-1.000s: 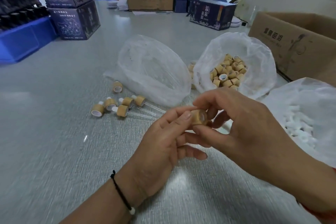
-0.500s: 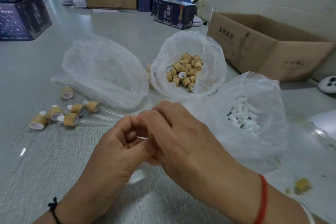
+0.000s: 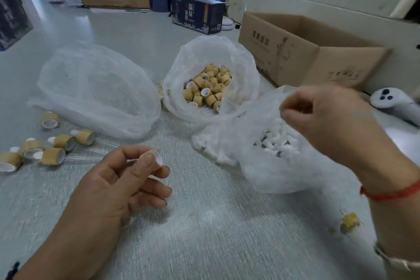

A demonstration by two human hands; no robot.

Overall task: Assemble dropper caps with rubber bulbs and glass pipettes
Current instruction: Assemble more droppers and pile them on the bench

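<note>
Pinching tan cap [image 3: 151, 158] in left hand [image 3: 118, 179], lower centre of frame, white open end facing right. Right hand [image 3: 329, 120] curling at rim of bag of white bulbs [image 3: 277, 143], centre right; grasp unclear. Right hand nearer bulbs, judging next pick there.

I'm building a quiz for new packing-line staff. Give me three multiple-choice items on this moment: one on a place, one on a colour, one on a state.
1. Where does the bag of tan caps sit?
A. between the other two bags
B. inside the cardboard box
C. under the left hand

2. What colour are the rubber bulbs in the nearest bag?
A. black
B. white
C. blue

3. What is the left hand doing?
A. lying flat
B. pinching one cap
C. gripping a box

Answers: 1 A, a bag lies on either side; 2 B, they show white through the plastic; 3 B, its fingers pinch a tan cap.
</note>
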